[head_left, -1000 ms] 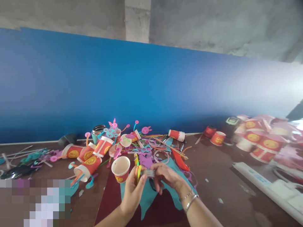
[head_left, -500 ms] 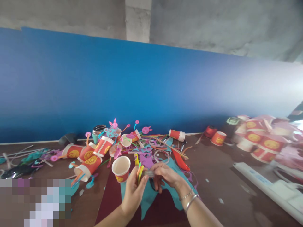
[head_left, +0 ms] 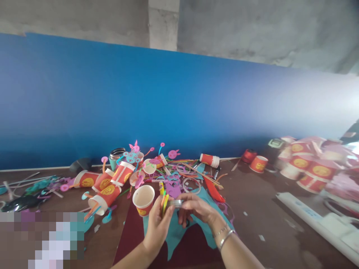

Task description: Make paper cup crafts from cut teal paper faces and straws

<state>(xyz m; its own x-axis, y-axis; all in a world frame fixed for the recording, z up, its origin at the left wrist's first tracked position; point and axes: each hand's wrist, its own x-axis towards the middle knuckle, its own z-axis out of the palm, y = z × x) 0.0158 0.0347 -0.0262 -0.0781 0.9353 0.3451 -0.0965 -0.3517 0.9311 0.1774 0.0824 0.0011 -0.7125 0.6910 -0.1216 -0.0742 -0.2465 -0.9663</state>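
A craft workspace in an unfinished room: the brown tabletop [head_left: 252, 201] is littered with red paper cups [head_left: 108, 190], coloured paper cut-outs [head_left: 134, 155] and strips [head_left: 196, 170]. Behind it runs a blue backdrop [head_left: 168, 104] under a bare concrete wall [head_left: 238, 30].

A blue wall [head_left: 179, 108] runs behind the brown table [head_left: 260, 209], grey concrete above it. Red paper cups [head_left: 105, 186] lie tipped over at the left among pink and teal paper cutouts [head_left: 134, 151] and coloured strips. One open cup [head_left: 143, 200] stands upright. More red cups [head_left: 311, 164] crowd the far right, blurred, beside a white power strip [head_left: 316, 224].
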